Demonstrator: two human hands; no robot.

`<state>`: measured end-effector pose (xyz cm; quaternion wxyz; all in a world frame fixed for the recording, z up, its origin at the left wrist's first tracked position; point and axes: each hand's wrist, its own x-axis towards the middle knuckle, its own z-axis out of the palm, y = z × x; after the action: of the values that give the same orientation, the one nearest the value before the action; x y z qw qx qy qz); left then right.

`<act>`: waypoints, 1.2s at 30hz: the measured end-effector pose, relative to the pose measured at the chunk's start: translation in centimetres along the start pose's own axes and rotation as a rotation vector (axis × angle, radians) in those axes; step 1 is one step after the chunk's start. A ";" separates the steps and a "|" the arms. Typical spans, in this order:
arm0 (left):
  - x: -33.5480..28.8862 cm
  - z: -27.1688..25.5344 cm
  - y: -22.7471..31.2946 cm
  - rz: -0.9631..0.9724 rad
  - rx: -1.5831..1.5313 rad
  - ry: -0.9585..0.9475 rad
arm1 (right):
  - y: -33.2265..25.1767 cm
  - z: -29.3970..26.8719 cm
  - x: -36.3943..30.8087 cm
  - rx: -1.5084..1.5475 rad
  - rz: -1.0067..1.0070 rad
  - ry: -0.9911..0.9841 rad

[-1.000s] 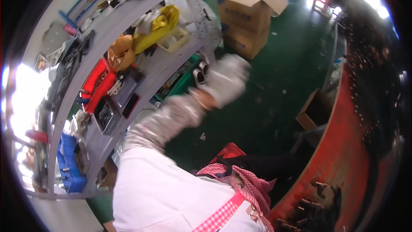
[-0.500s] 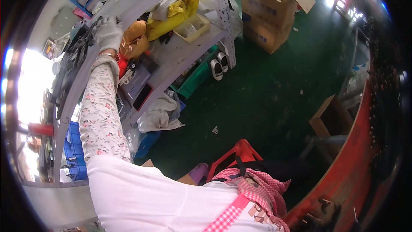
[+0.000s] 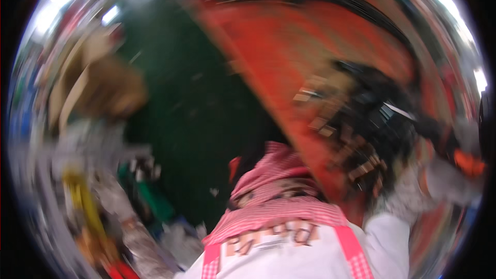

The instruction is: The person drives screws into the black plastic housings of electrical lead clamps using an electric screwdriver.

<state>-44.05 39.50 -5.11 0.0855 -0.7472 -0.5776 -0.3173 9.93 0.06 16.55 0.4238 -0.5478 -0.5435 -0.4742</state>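
Strong motion smear covers this view. My left hand [image 3: 109, 194], in a pale glove below a floral sleeve, hangs at the lower left beside the shelf with the yellow bag [image 3: 85, 201]; its fingers are too blurred to read. On the right, my right hand [image 3: 447, 178] shows as a grey glove over the red-topped bench [image 3: 268, 36]. Right by it is a black and orange object [image 3: 467, 163], kind unclear; I cannot tell whether it is gripped. A pile of dark parts [image 3: 382, 113] and small tan blocks [image 3: 369, 168] lies on the bench near that hand.
A brown cardboard box [image 3: 111, 85] stands on the green floor [image 3: 186, 98] at the upper left. A green crate [image 3: 155, 199] and a whitish bag [image 3: 181, 243] are low by the shelf. The bench edge runs diagonally beside my pink checked apron [image 3: 284, 212].
The view has swung right from the shelf to the red bench. My left hand is away from the upper shelf edge it was on, and my right arm has come into view.
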 end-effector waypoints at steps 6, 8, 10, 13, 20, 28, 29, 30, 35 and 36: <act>1.4 6.9 40.4 0.778 -0.735 -0.271 | -5.4 -12.4 -3.4 0.343 0.649 0.378; -0.7 5.1 49.7 1.114 -0.941 -0.259 | -8.7 -16.1 -5.5 0.087 0.667 0.618; -3.2 3.5 56.1 1.318 -1.064 -0.317 | -12.0 -18.6 -6.9 -0.154 0.713 0.825; -8.6 -0.1 61.9 1.522 -1.257 -0.606 | -17.6 -22.9 -7.8 -0.077 0.838 1.060; -16.6 -4.7 68.4 2.057 -1.440 -0.649 | -28.8 -26.7 -12.7 0.609 0.689 1.557; -21.0 -6.8 67.9 2.228 -0.680 -1.034 | -31.2 -21.4 -14.3 0.021 0.716 1.531; -21.2 -6.2 67.6 2.238 -0.648 -1.092 | -30.3 -21.0 -13.6 -0.149 0.753 1.468; -21.3 -6.1 67.4 2.237 -0.579 -1.136 | -29.3 -20.7 -13.0 -0.148 0.761 1.463; -21.8 -6.0 66.8 1.985 -0.650 -1.492 | -23.5 -19.4 -11.7 -0.575 0.992 1.145; -21.4 -8.0 66.6 1.907 -0.479 -1.680 | -21.9 -19.3 -11.8 -0.693 0.992 1.116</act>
<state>11.26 -2.98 4.84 -0.2455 -0.8280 0.3745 0.3375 -12.54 -20.02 7.59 0.5987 -0.5079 0.2297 -0.5753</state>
